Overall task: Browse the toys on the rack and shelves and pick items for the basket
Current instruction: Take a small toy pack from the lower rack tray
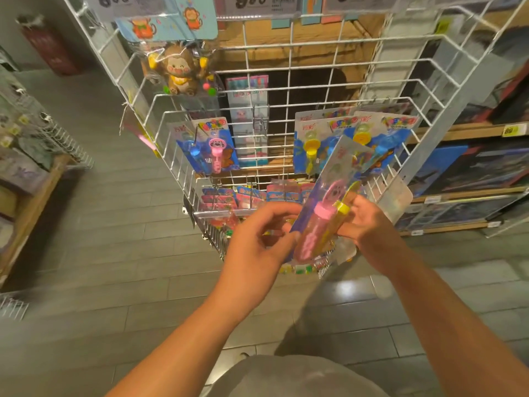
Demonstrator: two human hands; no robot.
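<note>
A blister pack of bubble wands (pixel 320 213), one pink and one yellow on a blue card, is tilted in front of the white wire rack (pixel 286 90). My right hand (pixel 369 227) grips its right edge from behind. My left hand (pixel 257 239) pinches its lower left edge with curled fingers. More of the same packs hang on the rack: a blue and pink one (pixel 210 147) at the left and yellow ones (pixel 312 144) at the right. A brown monkey toy (pixel 179 70) hangs higher up. No basket is in view.
Wooden shelves with flat boxed items (pixel 469 167) run along the right. A low wire display and wooden shelf (pixel 37 156) stand at the left. Small packs (pixel 243 196) fill the rack's bottom row. Grey tile floor (pixel 114 253) lies below.
</note>
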